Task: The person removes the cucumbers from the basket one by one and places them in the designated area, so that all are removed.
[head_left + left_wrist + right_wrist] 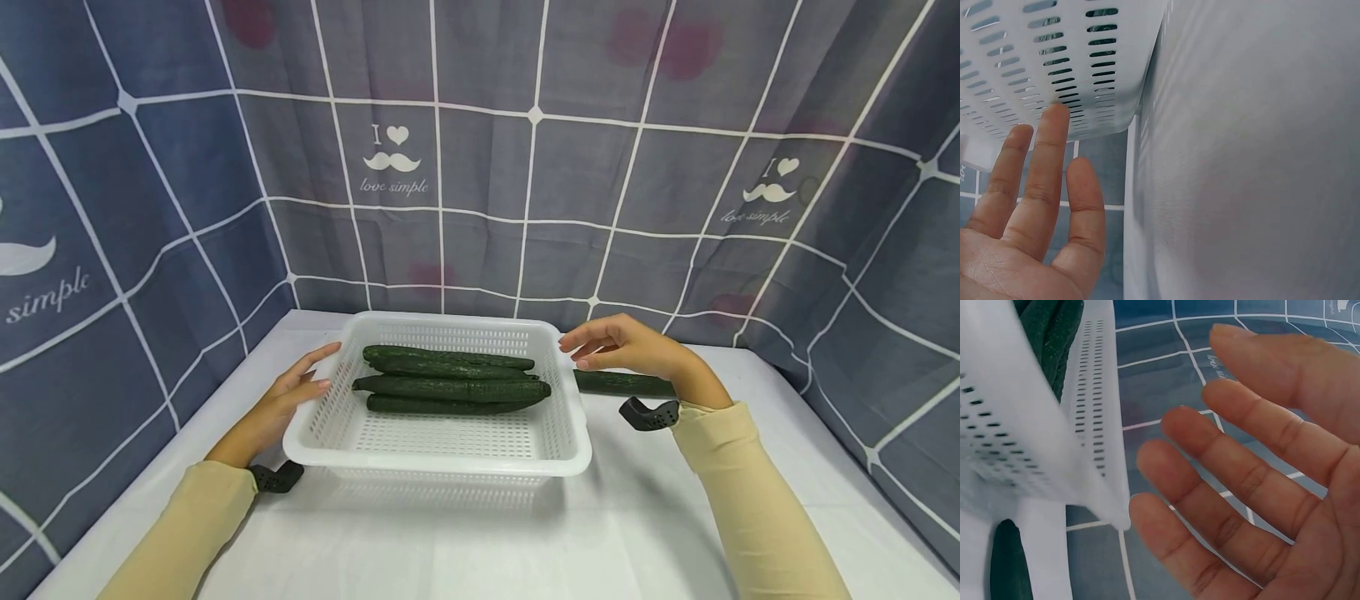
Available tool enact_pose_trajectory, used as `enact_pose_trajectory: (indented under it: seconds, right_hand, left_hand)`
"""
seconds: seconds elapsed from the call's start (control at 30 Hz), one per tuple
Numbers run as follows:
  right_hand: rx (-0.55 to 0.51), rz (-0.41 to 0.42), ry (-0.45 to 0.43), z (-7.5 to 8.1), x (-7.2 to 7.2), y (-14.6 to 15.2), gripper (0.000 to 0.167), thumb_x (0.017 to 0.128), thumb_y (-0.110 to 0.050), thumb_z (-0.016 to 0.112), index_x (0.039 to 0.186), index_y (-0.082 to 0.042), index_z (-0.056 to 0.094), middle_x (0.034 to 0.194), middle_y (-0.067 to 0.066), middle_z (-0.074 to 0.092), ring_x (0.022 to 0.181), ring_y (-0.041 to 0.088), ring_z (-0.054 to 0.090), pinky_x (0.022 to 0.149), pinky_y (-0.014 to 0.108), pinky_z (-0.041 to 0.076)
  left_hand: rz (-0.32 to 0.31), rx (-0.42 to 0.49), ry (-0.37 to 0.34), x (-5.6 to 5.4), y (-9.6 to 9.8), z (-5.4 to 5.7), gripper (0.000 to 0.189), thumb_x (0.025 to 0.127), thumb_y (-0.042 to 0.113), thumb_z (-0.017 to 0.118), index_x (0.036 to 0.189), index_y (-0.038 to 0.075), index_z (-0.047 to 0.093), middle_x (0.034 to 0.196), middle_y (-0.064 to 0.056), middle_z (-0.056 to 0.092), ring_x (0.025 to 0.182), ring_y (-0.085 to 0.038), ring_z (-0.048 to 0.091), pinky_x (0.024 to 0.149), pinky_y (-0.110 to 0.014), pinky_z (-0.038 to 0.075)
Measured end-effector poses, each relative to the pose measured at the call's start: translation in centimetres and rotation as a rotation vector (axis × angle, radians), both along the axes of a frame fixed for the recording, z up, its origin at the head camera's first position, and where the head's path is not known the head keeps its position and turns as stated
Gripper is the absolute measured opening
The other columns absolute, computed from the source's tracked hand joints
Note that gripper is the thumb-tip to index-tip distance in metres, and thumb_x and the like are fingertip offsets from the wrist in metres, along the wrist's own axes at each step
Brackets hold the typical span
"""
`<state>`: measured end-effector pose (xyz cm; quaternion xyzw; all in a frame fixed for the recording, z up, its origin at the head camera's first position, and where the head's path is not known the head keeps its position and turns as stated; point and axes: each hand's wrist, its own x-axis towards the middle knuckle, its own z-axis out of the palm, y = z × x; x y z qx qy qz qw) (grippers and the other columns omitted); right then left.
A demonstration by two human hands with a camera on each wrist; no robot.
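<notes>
A white perforated plastic basket (450, 465) sits in the middle of the white table. Several dark green cucumbers (457, 388) lie side by side inside it. My left hand (279, 407) is at the basket's left rim, thumb and a finger reaching the edge. In the left wrist view, three fairly straight fingers (1045, 181) of that hand lie along the outer wall; whether they press it cannot be told. By the right rim is my right hand (630, 346), its fingers loosely bent and apart, holding nothing. The right wrist view shows a gap between its fingers (1175, 465) and the basket.
Another cucumber (622, 383) lies on the table (450, 550) to the basket's right, partly under the right hand. Grey-blue curtains (480, 167) with white grid lines hang behind and on both sides. Black devices (649, 414) are worn on both wrists.
</notes>
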<state>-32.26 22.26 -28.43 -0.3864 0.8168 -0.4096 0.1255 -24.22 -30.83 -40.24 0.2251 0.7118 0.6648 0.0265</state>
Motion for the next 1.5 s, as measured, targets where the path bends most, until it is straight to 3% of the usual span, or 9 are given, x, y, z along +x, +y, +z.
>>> enact_pose_trajectory:
  seconds: [0.33, 0.53, 0.83, 1.1, 1.5]
  right_hand:
    - [0.032, 0.058, -0.046, 0.6, -1.3, -2.0, 0.039, 0.101, -0.005, 0.072, 0.138, 0.006, 0.067, 0.138, 0.032, 0.066, 0.123, 0.043, 0.069, 0.099, 0.034, 0.057]
    - [0.006, 0.055, -0.099, 0.2, -2.0, -3.0, 0.040, 0.101, -0.004, 0.072, 0.140, 0.007, 0.065, 0.137, 0.023, 0.069, 0.129, 0.054, 0.061, 0.103, 0.035, 0.055]
    - [-0.012, 0.021, -0.120, -0.5, -2.9, -4.8, 0.044, 0.102, -0.007, 0.072, 0.142, 0.008, 0.063, 0.140, 0.022, 0.068, 0.132, 0.047, 0.062, 0.107, 0.040, 0.053]
    - [-0.055, -0.021, -0.132, -1.0, -3.9, -6.1, 0.045, 0.101, -0.009, 0.074, 0.142, 0.007, 0.064, 0.144, 0.031, 0.063, 0.131, 0.038, 0.065, 0.112, 0.046, 0.049]
    - [-0.050, -0.017, -0.165, -1.1, -4.9, -9.2, 0.046, 0.102, -0.005, 0.071, 0.144, 0.009, 0.060, 0.146, 0.030, 0.062, 0.129, 0.033, 0.066, 0.110, 0.044, 0.050]
  left_hand:
    - [0.012, 0.004, 0.001, 0.1, 0.0, 0.1, 0.061, 0.112, 0.006, 0.046, 0.161, 0.042, 0.044, 0.143, 0.009, 0.056, 0.120, -0.011, 0.065, 0.086, -0.037, 0.062]
    - [0.018, -0.004, -0.003, 0.1, 0.0, 0.0, 0.061, 0.112, 0.007, 0.046, 0.161, 0.043, 0.043, 0.144, 0.010, 0.054, 0.121, -0.010, 0.065, 0.086, -0.038, 0.062]
    - [0.022, -0.011, 0.005, 0.1, 0.1, 0.0, 0.061, 0.111, 0.007, 0.046, 0.159, 0.045, 0.044, 0.145, 0.008, 0.052, 0.122, -0.009, 0.063, 0.087, -0.036, 0.061]
    - [0.032, -0.023, -0.016, 0.0, 0.1, 0.1, 0.060, 0.112, 0.010, 0.047, 0.166, 0.035, 0.038, 0.145, 0.010, 0.052, 0.122, -0.009, 0.064, 0.088, -0.037, 0.061]
    - [0.036, -0.023, -0.018, 0.1, 0.1, 0.1, 0.059, 0.112, 0.011, 0.047, 0.166, 0.035, 0.039, 0.145, 0.009, 0.053, 0.121, -0.009, 0.065, 0.088, -0.037, 0.061]
